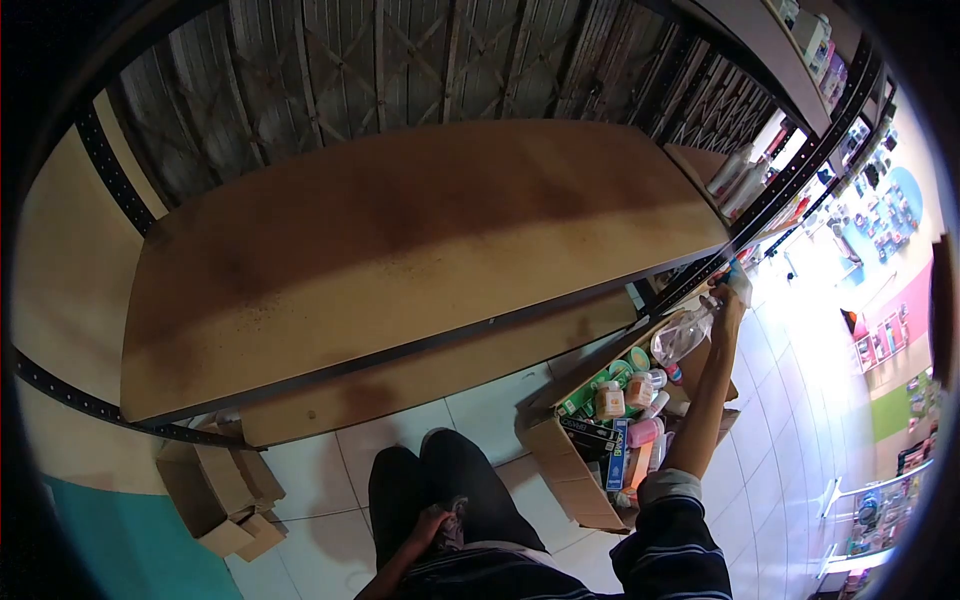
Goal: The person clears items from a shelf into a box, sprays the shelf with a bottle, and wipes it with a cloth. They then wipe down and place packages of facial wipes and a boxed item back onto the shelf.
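My right hand (pixel 736 287) reaches out past the far end of a cardboard box (pixel 568 478), its fingers closed round the top of a clear plastic bottle (pixel 682 337). The bottle hangs tilted over the box, and something blue shows by the fingers. Inside the box are several jars, among them a white one with an orange label (pixel 609 400), a pink container (pixel 644 432) and a blue carton (pixel 617 455). Near my lap, my left hand (pixel 430 524) is closed on a crumpled greyish cloth (pixel 453 522).
A brown shelf board (pixel 420 260) with dust marks spans the front, and a lower board (pixel 440 375) sits beneath it. Black metal posts (pixel 790 180) frame the rack. An open cardboard carton (pixel 215 490) stands at the left on white floor tiles (pixel 320 465). Bottles (pixel 738 185) stand beyond the right post.
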`<state>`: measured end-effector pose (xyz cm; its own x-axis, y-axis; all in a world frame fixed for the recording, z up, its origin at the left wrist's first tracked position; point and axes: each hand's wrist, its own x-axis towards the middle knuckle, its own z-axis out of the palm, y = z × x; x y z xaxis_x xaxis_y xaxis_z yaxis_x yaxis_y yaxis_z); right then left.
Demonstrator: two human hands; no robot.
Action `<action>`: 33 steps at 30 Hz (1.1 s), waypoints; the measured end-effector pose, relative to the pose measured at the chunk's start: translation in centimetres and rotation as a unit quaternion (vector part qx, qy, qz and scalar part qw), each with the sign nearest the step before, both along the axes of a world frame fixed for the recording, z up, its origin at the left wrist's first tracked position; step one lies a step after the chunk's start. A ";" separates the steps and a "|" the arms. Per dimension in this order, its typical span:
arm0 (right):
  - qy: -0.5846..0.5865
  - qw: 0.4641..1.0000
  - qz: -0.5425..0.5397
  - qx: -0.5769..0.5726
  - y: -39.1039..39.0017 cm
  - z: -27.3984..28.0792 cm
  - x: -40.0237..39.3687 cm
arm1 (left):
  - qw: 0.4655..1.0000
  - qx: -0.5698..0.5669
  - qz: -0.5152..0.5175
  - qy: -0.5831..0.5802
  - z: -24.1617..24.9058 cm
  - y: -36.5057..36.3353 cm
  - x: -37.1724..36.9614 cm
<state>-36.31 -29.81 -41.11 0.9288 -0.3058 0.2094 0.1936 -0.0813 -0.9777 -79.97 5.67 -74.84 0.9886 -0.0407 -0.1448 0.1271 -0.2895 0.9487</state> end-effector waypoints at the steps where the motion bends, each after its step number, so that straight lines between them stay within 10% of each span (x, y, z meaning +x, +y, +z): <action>1: -0.007 1.000 -0.001 0.010 0.0 0.0 0.4 | 1.000 0.000 0.001 -0.001 -0.2 0.2 0.0; 16: -0.054 0.971 0.231 -0.020 10.6 3.8 -1.9 | 0.971 -0.138 0.094 0.169 2.2 -0.5 0.6; 18: -0.075 0.966 0.247 -0.016 14.0 4.7 -4.1 | 0.995 0.102 -0.020 -0.005 0.2 -0.4 0.3; 23: 0.030 0.930 0.366 -0.007 22.2 5.6 -10.1 | 0.996 0.001 0.020 0.083 2.2 -1.0 0.9; 33: 0.088 0.715 0.689 -0.080 41.0 5.9 -22.1 | 0.964 -0.161 0.110 0.182 7.6 -0.7 0.9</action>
<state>-58.43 11.20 -35.20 0.3414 0.9397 -0.0182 0.0734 -0.0459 -0.9962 -79.04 4.99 -67.29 0.8650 0.0635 -0.4978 0.4922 0.0853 0.8663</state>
